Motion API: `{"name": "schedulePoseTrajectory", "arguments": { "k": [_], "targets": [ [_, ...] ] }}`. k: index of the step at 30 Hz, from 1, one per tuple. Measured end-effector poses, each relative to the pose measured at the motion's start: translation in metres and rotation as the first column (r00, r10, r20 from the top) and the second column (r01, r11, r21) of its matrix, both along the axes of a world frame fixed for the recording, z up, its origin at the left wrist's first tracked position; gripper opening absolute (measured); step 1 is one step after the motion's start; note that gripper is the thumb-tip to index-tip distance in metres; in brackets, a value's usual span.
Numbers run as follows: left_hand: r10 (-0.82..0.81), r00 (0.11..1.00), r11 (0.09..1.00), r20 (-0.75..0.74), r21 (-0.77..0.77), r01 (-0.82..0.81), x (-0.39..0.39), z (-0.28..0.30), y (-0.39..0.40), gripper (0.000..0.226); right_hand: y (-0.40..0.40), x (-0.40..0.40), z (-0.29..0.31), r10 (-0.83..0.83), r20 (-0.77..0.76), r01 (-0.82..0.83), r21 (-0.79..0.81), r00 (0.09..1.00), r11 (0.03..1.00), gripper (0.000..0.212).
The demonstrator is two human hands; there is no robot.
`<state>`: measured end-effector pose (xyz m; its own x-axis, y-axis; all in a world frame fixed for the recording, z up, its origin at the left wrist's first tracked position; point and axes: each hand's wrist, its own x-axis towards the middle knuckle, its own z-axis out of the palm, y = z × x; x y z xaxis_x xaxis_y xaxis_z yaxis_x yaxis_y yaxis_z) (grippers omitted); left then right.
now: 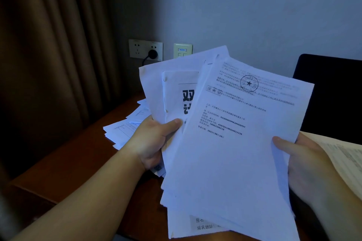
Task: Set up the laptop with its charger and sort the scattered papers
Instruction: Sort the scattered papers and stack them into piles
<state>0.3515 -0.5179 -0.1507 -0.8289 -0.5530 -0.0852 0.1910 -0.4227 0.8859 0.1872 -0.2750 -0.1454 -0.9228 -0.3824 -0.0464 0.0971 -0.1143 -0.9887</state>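
At left of centre, the left hand (154, 141) pinched a fanned sheaf of papers (176, 92); lower right, the right hand (305, 164) gripped the stamped top sheet (235, 143). Loose papers (125, 129) lay on the desk (64, 162) behind. Judged risk: uneven grips could let sheets slip.

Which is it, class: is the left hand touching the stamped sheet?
Cannot tell: the head view shows the left hand gripping papers beside the stamped sheet, thumb tip at its edge.

Left hand (154, 141) and right hand (305, 160) raised, thumbs forward, fingers curled.
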Motion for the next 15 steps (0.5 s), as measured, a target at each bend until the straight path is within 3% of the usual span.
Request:
{"name": "schedulePoseTrajectory", "arguments": {
  "k": [3,7,10,15],
  "targets": [
    [0.008,1.0,1.0,0.0,-0.004,-0.008,0.0,0.0,0.0,0.034,-0.001,0.001,-0.003,0.003,-0.054,0.0,0.055,0.999,0.999,0.033],
    [-0.018,1.0,1.0,-0.025,0.022,0.018,0.0,0.0,0.0,0.039,-0.004,-0.001,-0.008,-0.107,-0.121,0.117,0.077,0.987,0.99,0.031],
    [-0.003,0.998,1.0,-0.062,0.029,0.005,-0.001,-0.001,0.0,0.048,-0.004,-0.004,-0.01,-0.24,-0.153,0.249,0.041,0.959,0.968,0.027],
    [0.01,0.997,0.998,-0.071,0.067,-0.005,-0.001,-0.001,0.0,0.037,-0.002,-0.007,-0.01,-0.356,-0.11,0.356,-0.027,0.928,0.934,0.025]
  ]
}}
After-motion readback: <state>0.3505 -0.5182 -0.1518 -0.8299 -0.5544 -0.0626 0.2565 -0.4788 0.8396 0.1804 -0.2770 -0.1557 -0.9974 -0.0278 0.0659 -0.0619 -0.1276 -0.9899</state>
